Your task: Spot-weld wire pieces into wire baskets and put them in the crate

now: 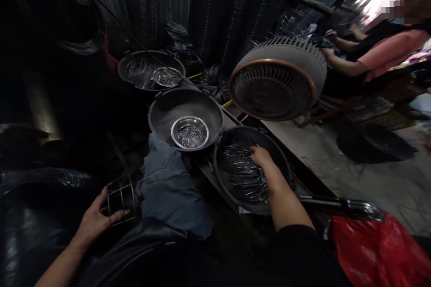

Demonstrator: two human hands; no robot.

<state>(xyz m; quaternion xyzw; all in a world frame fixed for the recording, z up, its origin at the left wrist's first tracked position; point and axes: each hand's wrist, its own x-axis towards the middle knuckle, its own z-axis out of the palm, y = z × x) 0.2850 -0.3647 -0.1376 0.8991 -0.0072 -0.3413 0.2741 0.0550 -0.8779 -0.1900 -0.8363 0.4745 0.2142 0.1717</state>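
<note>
My left hand (pixel 96 217) grips a small wire frame (pixel 121 202) made of thin metal bars with a curved side, thumb and fingers closed around one edge. It is held at the lower left, beside a blue-grey cloth (pixel 170 184). My right hand (pixel 261 157) reaches into a dark round basin holding a heap of thin bent metal wire pieces (pixel 245 177). Its fingers are pressed together at the heap's upper right edge, and what they hold is too small to make out. The basin's rim (pixel 290 168) curves behind my forearm.
A middle basin (pixel 160 114) contains a steel bowl (pixel 190 120) of short metal pieces. Farther back stands another basin (pixel 123 69) with wire frames and a bowl. A large fan (pixel 272 83) is beyond. At right are a person (pixel 390 51), a metal tube (pixel 360 208) and a red bag (pixel 377 246).
</note>
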